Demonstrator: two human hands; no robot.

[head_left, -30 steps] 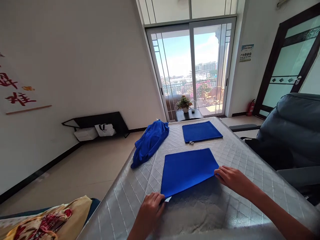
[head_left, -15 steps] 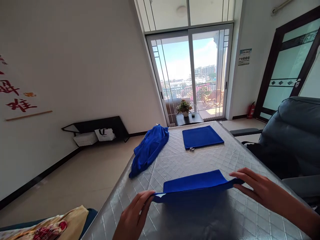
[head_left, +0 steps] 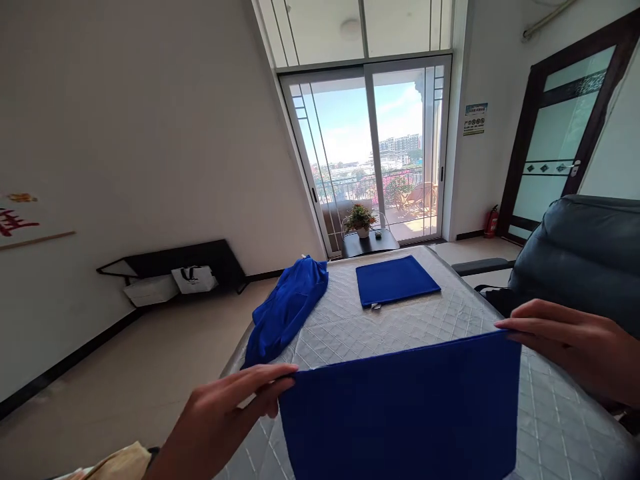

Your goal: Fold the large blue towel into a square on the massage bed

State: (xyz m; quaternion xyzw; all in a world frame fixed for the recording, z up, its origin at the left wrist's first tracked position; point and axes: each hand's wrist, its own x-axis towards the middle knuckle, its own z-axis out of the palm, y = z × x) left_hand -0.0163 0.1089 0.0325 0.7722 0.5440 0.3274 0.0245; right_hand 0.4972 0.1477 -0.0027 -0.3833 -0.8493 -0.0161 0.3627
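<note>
A flat blue fabric piece, like a cushion cover (head_left: 405,413), hangs upright in front of me over the bed-like padded surface. My left hand (head_left: 235,407) pinches its upper left corner between thumb and fingers. At the upper right corner, my right hand (head_left: 575,340) has the same kind of grip. Beyond it lies a second flat blue cover (head_left: 397,280) with a small white tag on its near edge. To the left of that, a crumpled blue cloth (head_left: 290,303) lies along the surface's edge.
The quilted silvery mattress (head_left: 340,333) extends away from me. A dark armchair (head_left: 595,247) stands at right. Past the far end are a small black table with a potted plant (head_left: 361,220) and glass sliding doors (head_left: 400,153). A black rack with a white bag (head_left: 195,280) stands by the left wall.
Both hands have raised the held cover, which was lying low and partly folded; its broad face now hangs towards me. The view has shifted slightly to the right.
</note>
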